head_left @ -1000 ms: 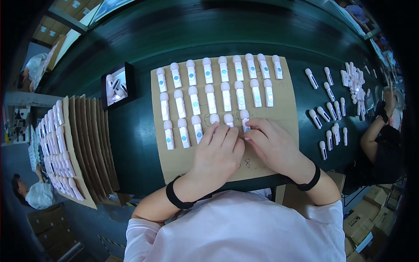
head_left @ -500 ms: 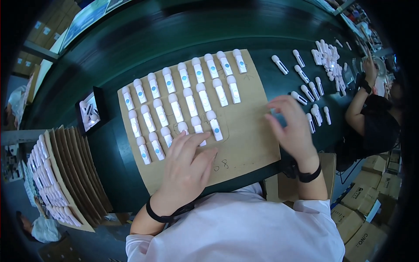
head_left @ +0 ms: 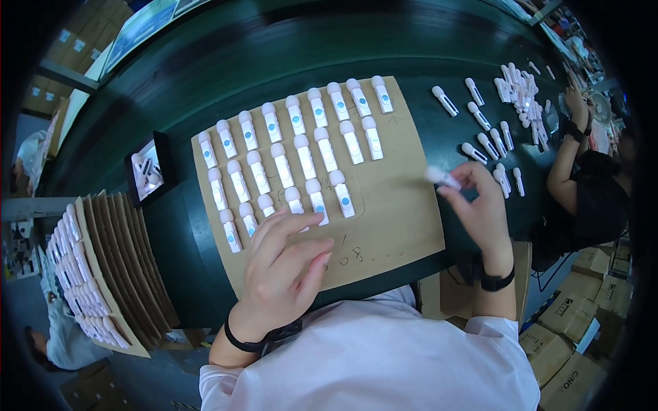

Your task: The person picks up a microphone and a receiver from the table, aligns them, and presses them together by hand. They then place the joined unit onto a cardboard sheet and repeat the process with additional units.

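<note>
My right hand [head_left: 480, 202] pinches a small white wand [head_left: 445, 179] with a rounded pinkish head, blurred by motion, over the right edge of a brown cardboard sheet [head_left: 401, 205]. My left hand [head_left: 281, 257] hovers over the sheet's near part, fingers apart and holding nothing I can see. Its fingertips are close to the nearest row of wands and hide parts of some. Several such wands [head_left: 343, 195] lie in slanting rows on the sheet, heads away from me. Many in the far and near rows bear a round blue sticker [head_left: 386, 107].
Loose wands [head_left: 480, 116] lie on the dark green table [head_left: 288, 55] at right, with a heap [head_left: 524, 96] beyond. A black tray [head_left: 161, 168] holds dark-faced pieces at left. Filled cardboard sheets [head_left: 110, 260] stand stacked there. A co-worker's arm [head_left: 562, 164] is far right; cartons [head_left: 569, 318] lie below.
My right hand, empty before, now has a wand between its fingers and sits slightly right and lower. My left hand has stayed near the closest row, with its thumb and fingers slightly shifted.
</note>
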`<move>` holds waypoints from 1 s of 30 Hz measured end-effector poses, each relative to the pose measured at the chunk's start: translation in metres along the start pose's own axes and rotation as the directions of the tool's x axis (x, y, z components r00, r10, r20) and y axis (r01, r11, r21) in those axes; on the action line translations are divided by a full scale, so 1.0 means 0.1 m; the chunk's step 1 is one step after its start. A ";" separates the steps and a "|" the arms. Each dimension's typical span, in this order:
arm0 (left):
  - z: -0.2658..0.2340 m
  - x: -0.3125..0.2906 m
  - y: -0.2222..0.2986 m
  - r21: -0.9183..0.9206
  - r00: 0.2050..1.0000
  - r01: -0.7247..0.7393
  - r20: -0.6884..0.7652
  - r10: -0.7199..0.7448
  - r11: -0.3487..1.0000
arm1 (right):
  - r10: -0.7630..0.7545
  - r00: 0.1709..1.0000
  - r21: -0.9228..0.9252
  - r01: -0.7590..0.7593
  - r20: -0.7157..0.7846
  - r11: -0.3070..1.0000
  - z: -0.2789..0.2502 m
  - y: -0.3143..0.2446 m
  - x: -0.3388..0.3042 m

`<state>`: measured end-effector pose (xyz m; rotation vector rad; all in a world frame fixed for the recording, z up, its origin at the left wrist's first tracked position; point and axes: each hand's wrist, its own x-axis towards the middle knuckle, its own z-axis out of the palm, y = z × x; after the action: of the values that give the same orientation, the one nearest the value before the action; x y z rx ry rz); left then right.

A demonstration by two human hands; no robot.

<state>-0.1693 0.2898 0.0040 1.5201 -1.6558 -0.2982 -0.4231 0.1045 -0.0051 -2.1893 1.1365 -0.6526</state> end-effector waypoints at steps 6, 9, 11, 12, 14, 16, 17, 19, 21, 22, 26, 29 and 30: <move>-0.01 0.10 0.11 -0.204 0.996 0.089 0.035 -0.083 0.975 | -0.346 0.925 0.317 0.286 0.153 0.904 0.22 -0.68 -0.10; -0.03 0.09 0.11 -0.236 0.997 0.058 0.057 -0.046 0.970 | -0.445 0.883 0.390 0.361 0.151 0.847 0.38 -0.80 -0.08; -0.03 0.03 0.06 -0.233 0.999 0.044 0.033 -0.037 0.971 | -0.504 0.857 0.410 0.423 0.111 0.808 0.46 -0.83 -0.08; -0.04 0.02 0.05 -0.233 0.999 0.036 0.022 -0.032 0.972 | -0.507 0.855 0.416 0.423 0.112 0.805 0.48 -0.83 -0.08; -0.06 -0.01 0.06 -0.246 0.998 0.069 0.023 -0.065 0.967 | -0.572 0.819 0.367 0.517 0.051 0.773 0.52 -0.82 -0.08; -0.07 -0.03 0.07 -0.283 0.992 0.124 0.033 -0.119 0.951 | -0.604 0.797 0.341 0.562 0.023 0.754 0.54 -0.83 -0.08; -0.07 -0.03 0.07 -0.283 0.992 0.126 0.032 -0.122 0.951 | -0.568 0.823 0.403 0.511 0.025 0.759 0.56 -0.85 -0.10; -0.06 -0.05 0.05 -0.304 0.994 0.094 -0.017 -0.104 0.948 | -0.492 0.870 0.518 0.404 0.038 0.754 0.58 -0.88 -0.12; -0.05 -0.05 0.03 -0.316 0.994 0.079 -0.043 -0.097 0.946 | -0.420 0.902 0.595 0.286 0.097 0.751 0.58 -0.89 -0.15; -0.05 -0.05 0.02 -0.311 0.996 0.051 -0.057 -0.072 0.949 | -0.349 0.923 0.660 0.161 0.162 0.734 0.58 -0.90 -0.17; -0.07 -0.06 0.00 -0.283 0.997 0.006 -0.072 -0.027 0.959 | -0.387 0.899 0.660 0.164 0.206 0.733 0.61 -0.84 -0.15; -0.09 -0.06 0.03 -0.248 0.998 0.029 -0.045 -0.042 0.968 | -0.475 0.865 0.599 0.297 0.160 0.743 0.63 -0.83 -0.13; -0.11 -0.04 0.04 -0.249 0.998 0.048 -0.026 -0.057 0.967 | -0.511 0.851 0.564 0.364 0.124 0.741 0.63 -0.83 -0.12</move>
<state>-0.1654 0.2985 0.0118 1.3736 -1.4923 -0.4879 -0.3424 0.1705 0.0052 -1.9753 0.2261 -0.7240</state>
